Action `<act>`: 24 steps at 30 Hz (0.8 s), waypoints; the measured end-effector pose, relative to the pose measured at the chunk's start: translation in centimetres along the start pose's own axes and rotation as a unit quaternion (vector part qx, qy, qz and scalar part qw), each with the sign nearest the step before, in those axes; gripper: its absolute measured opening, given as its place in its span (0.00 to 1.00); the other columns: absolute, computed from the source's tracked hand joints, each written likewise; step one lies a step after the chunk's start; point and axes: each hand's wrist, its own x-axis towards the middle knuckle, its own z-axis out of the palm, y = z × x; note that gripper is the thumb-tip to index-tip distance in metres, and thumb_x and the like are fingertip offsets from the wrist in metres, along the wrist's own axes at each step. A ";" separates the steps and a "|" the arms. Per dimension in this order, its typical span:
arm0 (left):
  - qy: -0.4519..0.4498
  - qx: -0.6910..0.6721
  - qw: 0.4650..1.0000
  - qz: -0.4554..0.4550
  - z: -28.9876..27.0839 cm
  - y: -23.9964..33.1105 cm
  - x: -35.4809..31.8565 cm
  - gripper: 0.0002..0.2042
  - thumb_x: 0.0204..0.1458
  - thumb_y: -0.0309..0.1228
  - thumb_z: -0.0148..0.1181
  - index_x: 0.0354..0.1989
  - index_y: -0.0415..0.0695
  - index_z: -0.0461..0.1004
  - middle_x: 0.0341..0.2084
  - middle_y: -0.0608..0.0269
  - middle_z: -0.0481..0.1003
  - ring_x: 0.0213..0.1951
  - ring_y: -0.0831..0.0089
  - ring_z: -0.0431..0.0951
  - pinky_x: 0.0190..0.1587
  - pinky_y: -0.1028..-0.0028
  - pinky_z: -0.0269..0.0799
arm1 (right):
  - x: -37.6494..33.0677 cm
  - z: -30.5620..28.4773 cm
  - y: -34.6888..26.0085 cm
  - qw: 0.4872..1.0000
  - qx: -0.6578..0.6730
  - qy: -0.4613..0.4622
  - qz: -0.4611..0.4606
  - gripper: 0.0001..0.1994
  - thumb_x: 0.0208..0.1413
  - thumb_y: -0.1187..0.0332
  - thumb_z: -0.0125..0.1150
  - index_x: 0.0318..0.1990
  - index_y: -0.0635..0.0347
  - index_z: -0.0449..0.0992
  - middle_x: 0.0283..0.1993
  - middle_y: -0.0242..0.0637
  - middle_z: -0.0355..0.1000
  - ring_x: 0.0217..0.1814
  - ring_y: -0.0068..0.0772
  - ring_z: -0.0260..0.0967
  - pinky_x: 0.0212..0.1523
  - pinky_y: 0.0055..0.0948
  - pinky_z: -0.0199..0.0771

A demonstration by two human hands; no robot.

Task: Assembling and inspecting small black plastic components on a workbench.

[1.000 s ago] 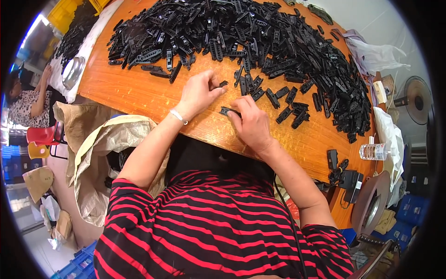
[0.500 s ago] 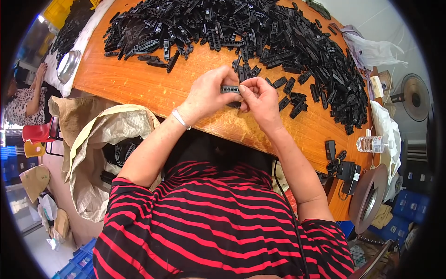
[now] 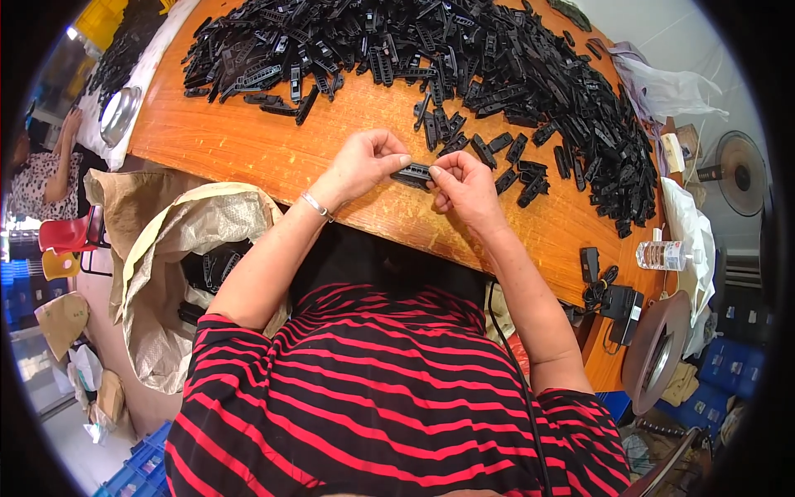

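Note:
Between my two hands, above the near edge of the wooden table [image 3: 248,149], is a small black slotted plastic part [image 3: 411,173]. My left hand [image 3: 364,168] pinches its left end between thumb and fingers. The other end sits in the closed fingers of my right hand [image 3: 469,187]. Just beyond my hands lie several loose black parts [image 3: 439,127], with a few more to the right. A large heap of similar black plastic parts [image 3: 530,74] curves across the far side of the table and down its right side.
An open woven sack [image 3: 157,331] with black parts inside stands left of my lap. A power adapter with cable [image 3: 619,305] and a clear plastic bottle [image 3: 662,256] are at the table's right. A metal bowl [image 3: 122,116] sits far left, near another person [image 3: 50,178].
My hands have moved slightly apart and a little lower. The black part, earlier mostly covered by my fingers, now shows lengthwise between them.

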 end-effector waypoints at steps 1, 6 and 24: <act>0.010 -0.002 1.000 -0.005 0.3 -0.4 0.0 0.05 0.54 0.27 0.64 0.33 0.40 0.75 0.20 0.75 0.69 0.22 0.87 0.64 0.24 0.84 0.60 | 0.1 0.0 0.1 1.000 -0.011 0.000 0.005 0.05 0.61 0.73 0.57 0.39 0.64 0.70 0.27 0.33 0.73 0.19 0.16 0.65 0.19 0.17 0.67; 0.032 0.056 0.998 0.002 0.7 -1.5 0.5 0.06 0.53 0.27 0.65 0.32 0.39 0.75 0.22 0.73 0.71 0.24 0.85 0.67 0.27 0.82 0.64 | 0.2 0.3 0.8 0.999 -0.035 0.004 0.007 0.06 0.60 0.71 0.58 0.38 0.65 0.70 0.26 0.33 0.73 0.18 0.16 0.65 0.18 0.17 0.66; 0.049 0.121 0.991 -0.025 0.4 -1.0 0.6 0.10 0.48 0.33 0.68 0.31 0.39 0.77 0.24 0.63 0.77 0.27 0.75 0.75 0.33 0.73 0.72 | 0.4 0.5 -0.5 0.984 -0.169 -0.034 0.052 0.09 0.60 0.68 0.58 0.37 0.65 0.69 0.21 0.35 0.73 0.15 0.20 0.66 0.15 0.21 0.63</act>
